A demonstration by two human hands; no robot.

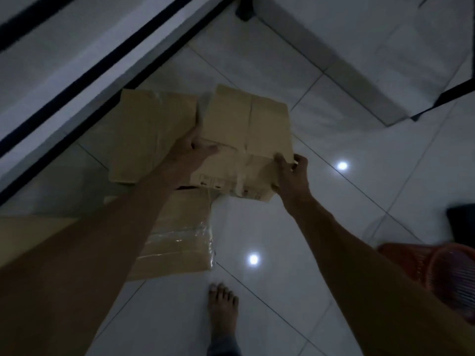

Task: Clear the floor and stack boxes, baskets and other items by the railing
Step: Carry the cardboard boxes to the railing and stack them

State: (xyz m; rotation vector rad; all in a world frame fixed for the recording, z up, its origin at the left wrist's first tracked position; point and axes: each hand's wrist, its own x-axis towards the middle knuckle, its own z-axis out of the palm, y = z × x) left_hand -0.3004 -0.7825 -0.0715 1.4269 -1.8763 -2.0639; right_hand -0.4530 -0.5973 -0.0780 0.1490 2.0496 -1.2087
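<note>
At far left the dark railing (84, 80) ran diagonally, w/ its lower bar just beside the boxes. A closed cardboard box (151, 134) stood next to it. Nearer, a taped flat carton (177, 237) lay on the white tiled floor (295, 240), partly under the left forearm. The left hand (191, 150) gripped the left side of the held cardboard box (246, 140), thumb on top, fingers hidden betw. the two boxes. That box was tilted, its left side touching the closed box; whether its near end rested on the carton, cannot tell. The right hand (295, 173) pinched its near right corner, fingers curled round the edge. A bare foot (222, 309) stood near centre. At near right was a red plastic basket (452, 276), well apart from the boxes.
</note>
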